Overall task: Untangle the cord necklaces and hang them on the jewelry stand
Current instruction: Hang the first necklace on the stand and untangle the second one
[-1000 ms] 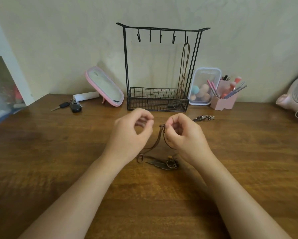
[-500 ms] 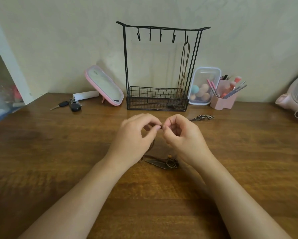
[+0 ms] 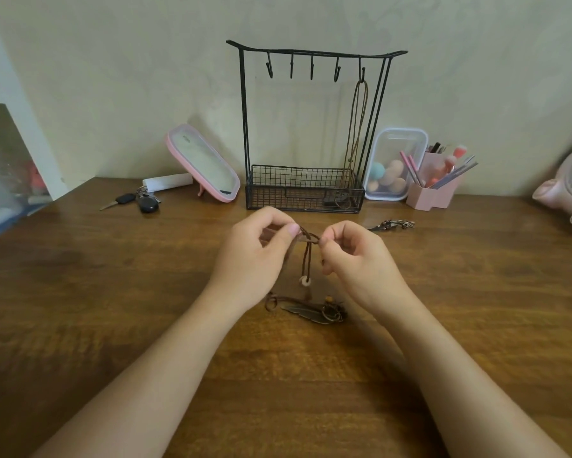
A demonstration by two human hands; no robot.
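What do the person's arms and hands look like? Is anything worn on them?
The left hand and the right hand are bare: no gloves and no visible rings. The left forearm and the right forearm are bare too, with no sleeve, watch or bracelet in view. The one nail that shows plainly, on the left hand, is short and seems unpainted.

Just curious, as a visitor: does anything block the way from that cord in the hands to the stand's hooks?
Nothing visible does. The left hand and right hand pinch the cord necklace; only bare table lies before the jewelry stand, four hooks free.
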